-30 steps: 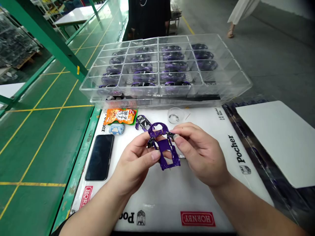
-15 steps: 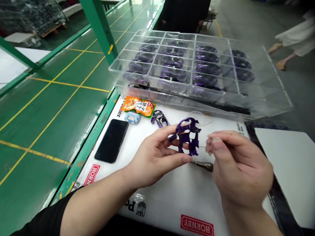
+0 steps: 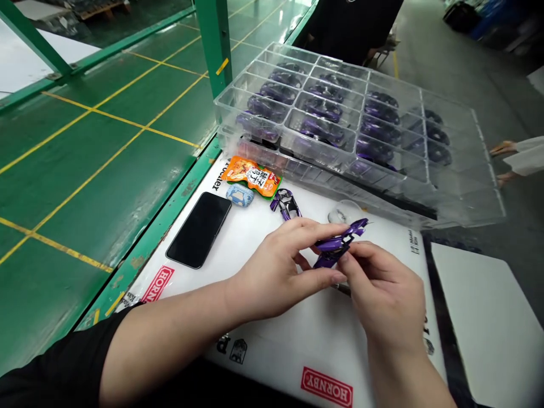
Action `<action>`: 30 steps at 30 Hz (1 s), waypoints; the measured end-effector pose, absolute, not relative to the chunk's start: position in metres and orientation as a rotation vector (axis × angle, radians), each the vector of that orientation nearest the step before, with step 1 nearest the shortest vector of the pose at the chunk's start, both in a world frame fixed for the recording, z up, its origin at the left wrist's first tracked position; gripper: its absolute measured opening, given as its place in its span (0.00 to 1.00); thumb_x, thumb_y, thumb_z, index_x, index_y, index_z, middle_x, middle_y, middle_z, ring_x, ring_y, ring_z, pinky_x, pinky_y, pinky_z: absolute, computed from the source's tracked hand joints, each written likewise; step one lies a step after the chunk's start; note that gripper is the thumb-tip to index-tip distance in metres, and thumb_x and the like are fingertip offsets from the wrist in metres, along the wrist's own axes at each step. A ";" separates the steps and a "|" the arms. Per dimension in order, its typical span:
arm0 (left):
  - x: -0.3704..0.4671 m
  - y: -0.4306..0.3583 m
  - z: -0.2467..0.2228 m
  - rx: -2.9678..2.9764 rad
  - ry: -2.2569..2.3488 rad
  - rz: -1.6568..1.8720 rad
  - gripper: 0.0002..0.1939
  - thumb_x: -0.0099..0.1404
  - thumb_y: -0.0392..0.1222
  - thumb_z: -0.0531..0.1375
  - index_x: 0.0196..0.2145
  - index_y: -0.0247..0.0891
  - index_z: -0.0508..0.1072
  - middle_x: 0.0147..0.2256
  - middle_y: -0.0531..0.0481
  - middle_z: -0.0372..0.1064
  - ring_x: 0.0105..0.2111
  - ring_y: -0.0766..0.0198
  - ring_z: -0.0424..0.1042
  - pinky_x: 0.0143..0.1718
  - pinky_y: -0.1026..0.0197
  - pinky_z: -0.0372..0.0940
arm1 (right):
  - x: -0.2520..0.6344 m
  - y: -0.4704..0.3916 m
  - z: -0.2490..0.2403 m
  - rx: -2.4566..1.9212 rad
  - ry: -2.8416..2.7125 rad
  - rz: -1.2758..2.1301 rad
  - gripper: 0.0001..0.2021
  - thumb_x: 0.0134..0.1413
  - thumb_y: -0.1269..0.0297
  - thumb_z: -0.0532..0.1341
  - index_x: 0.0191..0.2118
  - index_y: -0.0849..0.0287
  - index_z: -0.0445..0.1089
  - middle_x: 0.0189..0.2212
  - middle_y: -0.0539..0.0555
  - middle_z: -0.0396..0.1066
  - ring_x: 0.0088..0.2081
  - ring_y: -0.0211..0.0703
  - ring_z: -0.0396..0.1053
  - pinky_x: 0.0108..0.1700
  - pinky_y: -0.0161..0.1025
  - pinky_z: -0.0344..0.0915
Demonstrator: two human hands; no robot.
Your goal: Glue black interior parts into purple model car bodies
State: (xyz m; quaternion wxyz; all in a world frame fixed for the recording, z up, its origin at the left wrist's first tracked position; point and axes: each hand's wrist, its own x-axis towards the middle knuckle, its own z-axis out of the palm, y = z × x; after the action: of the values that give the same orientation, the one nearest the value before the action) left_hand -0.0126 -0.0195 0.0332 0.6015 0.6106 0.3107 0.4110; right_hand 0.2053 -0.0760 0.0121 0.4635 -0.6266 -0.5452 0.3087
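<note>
Gripping a glossy, curved purple shell (image 3: 334, 245) centre-right is the left hand (image 3: 283, 266); the right hand (image 3: 386, 289) bunches against it, hold unclear.

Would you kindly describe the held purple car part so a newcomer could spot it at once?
Find the big clear divided tray, then the white printed work surface on its near side. Above that surface, the left hand grips the purple car part, with the right hand at its edge. It alone is held; the similar loose part near the orange packet lies on the surface.
</note>
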 end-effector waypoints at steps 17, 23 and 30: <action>-0.003 -0.022 0.031 0.768 0.722 0.756 0.26 0.63 0.48 0.84 0.50 0.36 0.80 0.37 0.50 0.81 0.34 0.63 0.81 0.38 0.60 0.76 | 0.195 -0.066 0.024 -1.466 -1.193 0.806 0.10 0.74 0.54 0.74 0.45 0.54 0.86 0.32 0.50 0.80 0.34 0.43 0.76 0.38 0.39 0.75; -0.005 -0.019 0.030 0.941 0.863 0.847 0.24 0.65 0.47 0.81 0.49 0.39 0.75 0.37 0.53 0.80 0.34 0.64 0.79 0.39 0.59 0.73 | 0.204 -0.071 0.021 -1.280 -1.142 1.125 0.10 0.77 0.53 0.73 0.49 0.53 0.87 0.37 0.51 0.82 0.35 0.42 0.75 0.37 0.39 0.73; -0.002 -0.023 0.030 1.035 0.886 0.812 0.21 0.65 0.43 0.78 0.48 0.41 0.73 0.38 0.53 0.82 0.37 0.62 0.82 0.41 0.59 0.73 | 0.197 -0.069 0.018 -1.231 -1.027 1.322 0.15 0.75 0.49 0.75 0.40 0.55 0.84 0.30 0.49 0.76 0.32 0.41 0.69 0.37 0.39 0.67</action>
State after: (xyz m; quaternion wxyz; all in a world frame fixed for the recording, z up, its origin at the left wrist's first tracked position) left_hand -0.0019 -0.0229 0.0300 0.7016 0.4648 0.3981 0.3650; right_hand 0.1970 -0.0691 0.0183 0.5070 -0.5105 -0.4260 0.5485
